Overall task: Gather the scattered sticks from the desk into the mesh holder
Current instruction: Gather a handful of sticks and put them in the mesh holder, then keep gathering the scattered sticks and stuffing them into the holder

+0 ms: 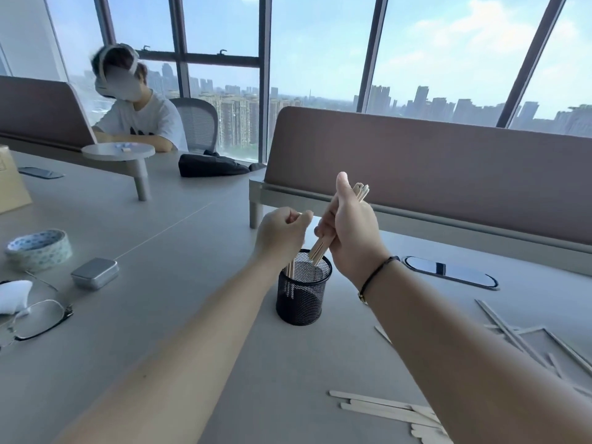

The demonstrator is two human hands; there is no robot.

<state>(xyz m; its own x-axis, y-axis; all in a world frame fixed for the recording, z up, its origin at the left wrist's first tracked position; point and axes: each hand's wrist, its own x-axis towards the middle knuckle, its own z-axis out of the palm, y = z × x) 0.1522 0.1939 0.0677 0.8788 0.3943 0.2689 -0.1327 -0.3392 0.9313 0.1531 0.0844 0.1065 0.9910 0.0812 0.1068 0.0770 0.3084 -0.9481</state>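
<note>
Fingers [323,230] of the right hand [350,232] clasp a bundle of thin, pale, light but stiff wooden sticks [323,248] mid-length over the black mesh holder [302,298]; left hand [282,235] curls, seemingly pinching one; more litter the grey counter [160,283].

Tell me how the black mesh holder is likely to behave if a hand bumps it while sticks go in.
The mesh holder looks light: thin open wire mesh, few sticks inside. It stands taller than wide on a smooth desk, so a knock near the rim may tip or slide it. The right hand lowers a stick bundle at a slant, which could lever the rim sideways.
</note>
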